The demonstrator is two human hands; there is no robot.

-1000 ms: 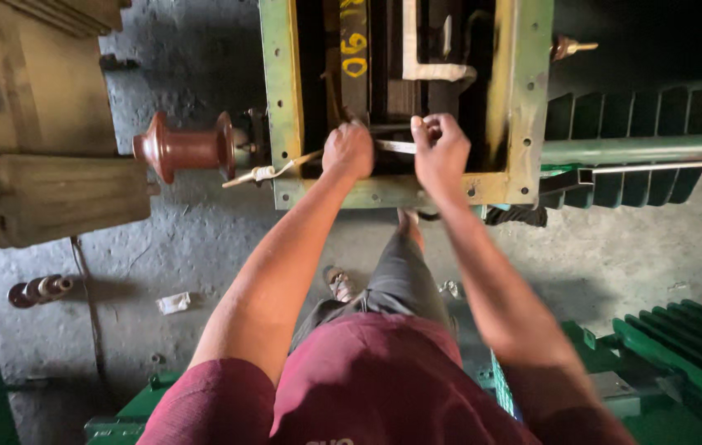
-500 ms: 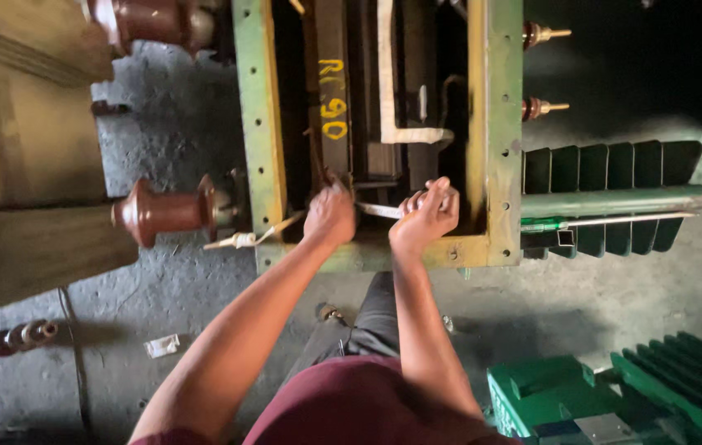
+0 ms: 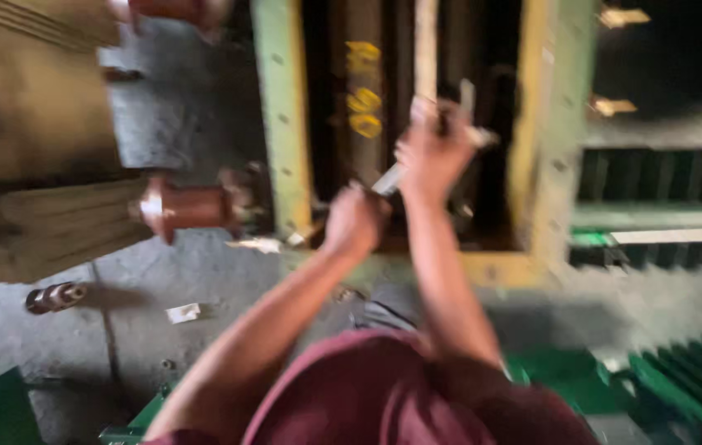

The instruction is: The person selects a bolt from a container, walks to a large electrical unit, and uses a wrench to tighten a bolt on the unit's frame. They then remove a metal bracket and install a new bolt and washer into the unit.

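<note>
The picture is blurred by motion. My left hand is closed on the lower end of a pale flat strip at the near rim of an open green metal tank. My right hand is raised higher over the tank's dark inside, gripping the upper part of the same strip, whose end pokes out past the fingers. Yellow painted marks show on a dark plate inside the tank. A pale vertical bar rises behind my right hand.
A brown ribbed insulator sticks out of the tank's left side. Stacked wooden pieces lie at the left. A small ribbed part and a scrap lie on the grey floor. Green finned panels stand at the right.
Both hands have lifted from the tank's near rim, the right one farther up and over the inside, drawing the pale strip upward. The view has shifted and blurred.
</note>
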